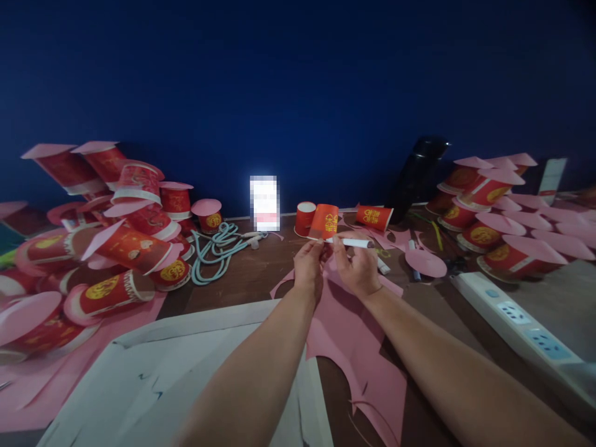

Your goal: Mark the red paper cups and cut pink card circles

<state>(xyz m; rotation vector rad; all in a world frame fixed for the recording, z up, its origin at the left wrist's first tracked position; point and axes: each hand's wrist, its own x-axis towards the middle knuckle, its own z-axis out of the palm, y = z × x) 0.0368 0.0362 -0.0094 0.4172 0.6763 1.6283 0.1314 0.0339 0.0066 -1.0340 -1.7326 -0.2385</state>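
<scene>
My left hand (309,266) is closed, its fingertips at the lower rim of a red paper cup (325,218) with a gold pattern, which tilts above them. In my right hand (357,266), a white marker (357,243) with a dark end lies almost level, pointing left. Its tip end comes close to my left fingertips, and I cannot tell whether they touch. Just behind stands another red paper cup (303,218), and a third red cup (375,217) lies on its side to the right. Cut pink paper (347,316) spreads beneath my hands.
Red cups with pink paper discs are piled at the left (139,245) and right (496,186). A coiled light-blue cable (218,251), lit screen (264,203), black bottle (416,174) and power strip (521,323) surround the work area. A white sheet (186,372) lies in front.
</scene>
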